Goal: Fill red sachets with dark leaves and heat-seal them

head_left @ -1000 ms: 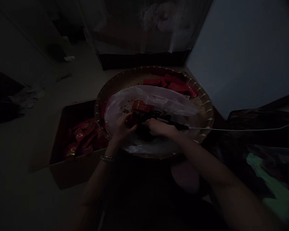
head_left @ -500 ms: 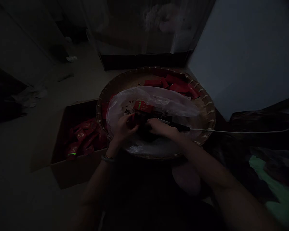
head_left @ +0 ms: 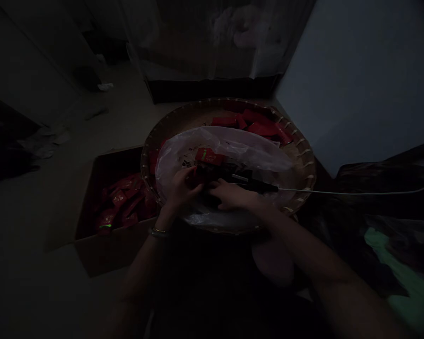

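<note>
Two hands over our tray (head_left: 183, 117) | left hand (head_left: 180, 189): thumb and fingers apart around a dark red packet (head_left: 195, 173), grip unclear | right hand (head_left: 235, 195): fingers loosely spread beside it | we'd best steady it, clear of the corded tool (head_left: 263, 185)

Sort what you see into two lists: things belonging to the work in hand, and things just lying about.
Probably in the work:
- round woven tray
- plastic sheet
- red packets
- black corded object
- carton of red packets

Seemingly just lying about:
- white scrap on the floor
- green item at right
</note>
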`<state>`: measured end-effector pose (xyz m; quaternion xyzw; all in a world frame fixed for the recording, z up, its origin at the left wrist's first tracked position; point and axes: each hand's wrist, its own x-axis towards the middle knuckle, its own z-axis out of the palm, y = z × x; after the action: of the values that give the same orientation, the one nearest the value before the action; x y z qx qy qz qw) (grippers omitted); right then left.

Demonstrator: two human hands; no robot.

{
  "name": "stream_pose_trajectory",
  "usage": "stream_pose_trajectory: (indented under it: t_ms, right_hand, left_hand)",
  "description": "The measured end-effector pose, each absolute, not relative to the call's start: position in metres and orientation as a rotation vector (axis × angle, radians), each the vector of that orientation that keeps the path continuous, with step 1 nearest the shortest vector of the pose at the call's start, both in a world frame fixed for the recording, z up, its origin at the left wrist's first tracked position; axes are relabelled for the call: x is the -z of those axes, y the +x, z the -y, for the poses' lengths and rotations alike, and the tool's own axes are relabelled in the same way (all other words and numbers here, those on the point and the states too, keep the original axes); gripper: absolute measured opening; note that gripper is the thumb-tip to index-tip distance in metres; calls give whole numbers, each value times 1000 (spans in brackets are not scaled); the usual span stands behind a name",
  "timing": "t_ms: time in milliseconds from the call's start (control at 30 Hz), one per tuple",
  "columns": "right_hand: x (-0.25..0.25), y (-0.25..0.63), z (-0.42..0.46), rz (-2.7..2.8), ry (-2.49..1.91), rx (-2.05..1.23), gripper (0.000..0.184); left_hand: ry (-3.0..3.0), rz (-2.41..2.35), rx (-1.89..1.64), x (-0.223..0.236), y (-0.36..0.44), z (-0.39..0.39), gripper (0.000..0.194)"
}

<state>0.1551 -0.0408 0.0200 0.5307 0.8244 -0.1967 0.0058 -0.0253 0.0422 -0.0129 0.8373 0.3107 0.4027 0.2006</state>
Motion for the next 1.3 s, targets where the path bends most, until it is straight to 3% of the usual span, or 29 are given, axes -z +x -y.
stream_pose_trajectory:
  t_ms: [167, 433, 867, 1100, 1300]
  right_hand:
    - [-16, 143, 46, -2572, 1580, 406, 31]
    - [-20, 162, 36, -2467, 1836, 508, 25]
    - [-14, 199, 46, -2638, 2461, 964, 17]
    - [-49, 199, 46, -2511, 2882, 1258, 13]
    - [-74, 170, 38, -2658, 2783, 1318, 13]
  left_hand:
    - [2335, -877, -1128, 13, -25, -42, 46]
    - [2323, -885, -1094, 18, -26, -44, 48]
    - [2358, -780, -999, 17, -25, -43, 49]
    - [2388, -733, -945, 13, -19, -38, 50]
    - [2375, -692, -930, 11, -18, -38, 50]
